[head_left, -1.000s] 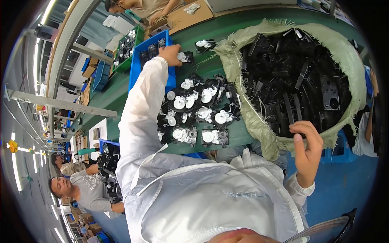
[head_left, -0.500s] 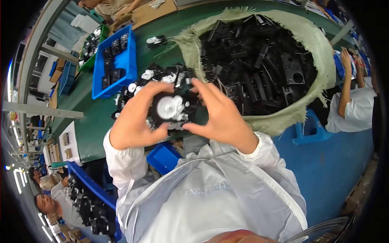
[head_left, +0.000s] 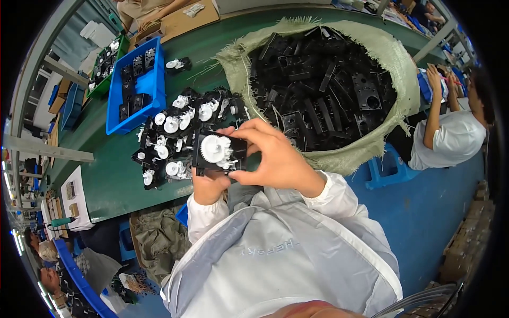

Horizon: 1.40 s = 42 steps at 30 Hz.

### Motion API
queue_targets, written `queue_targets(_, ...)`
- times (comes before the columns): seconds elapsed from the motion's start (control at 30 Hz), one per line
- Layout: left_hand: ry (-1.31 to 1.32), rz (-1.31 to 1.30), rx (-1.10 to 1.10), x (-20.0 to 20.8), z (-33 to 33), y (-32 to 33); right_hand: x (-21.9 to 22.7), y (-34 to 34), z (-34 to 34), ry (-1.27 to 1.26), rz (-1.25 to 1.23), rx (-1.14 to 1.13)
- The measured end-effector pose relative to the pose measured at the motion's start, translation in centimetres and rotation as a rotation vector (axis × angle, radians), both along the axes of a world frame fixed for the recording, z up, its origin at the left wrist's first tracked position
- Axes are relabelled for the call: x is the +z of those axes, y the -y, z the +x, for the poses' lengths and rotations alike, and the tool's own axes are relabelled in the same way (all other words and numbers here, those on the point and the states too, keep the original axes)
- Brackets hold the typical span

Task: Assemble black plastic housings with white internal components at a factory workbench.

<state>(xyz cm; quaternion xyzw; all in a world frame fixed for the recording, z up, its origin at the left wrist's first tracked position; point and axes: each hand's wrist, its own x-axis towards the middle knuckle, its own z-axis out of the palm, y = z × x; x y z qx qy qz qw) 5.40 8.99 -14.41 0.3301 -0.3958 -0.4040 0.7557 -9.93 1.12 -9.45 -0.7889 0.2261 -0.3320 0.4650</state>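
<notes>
Both my hands hold one black plastic part with white gears (head_left: 218, 152) close to my chest. My left hand (head_left: 209, 186) grips it from below. My right hand (head_left: 274, 158) wraps its right side, fingers across the top edge. Just beyond lies a pile of similar black parts with white gears (head_left: 177, 127) on the green table (head_left: 106, 180). A woven sack full of bare black plastic parts (head_left: 323, 79) sits open to the right of that pile.
A blue bin (head_left: 139, 87) with several black parts stands at the back left, a green bin (head_left: 106, 63) behind it. A seated person in white (head_left: 450, 132) works at the right by a blue stool (head_left: 389, 167). Other people sit at lower left.
One second ago my left hand reached into the blue bin and my right hung by the sack. Both then came together on the geared part, which now sits lower and closer to me.
</notes>
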Motion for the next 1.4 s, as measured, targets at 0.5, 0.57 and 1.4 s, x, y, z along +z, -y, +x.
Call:
queue_targets(0.5, -0.04, -0.058, 0.141, -2.1, 0.9, 0.5, 0.5, 23.4, 5.3, -0.97, -0.318, -0.73)
queue_targets(0.57, -0.059, -0.069, 0.151, -2.0, 1.1, 0.4, -0.2, 25.1, 5.9, -1.021, -0.319, -0.775)
queue_targets(1.4, 0.253, 0.145, 0.214, 3.5, 2.3, 1.2, 0.8, 3.5, 3.9, 0.236, 0.226, 0.121)
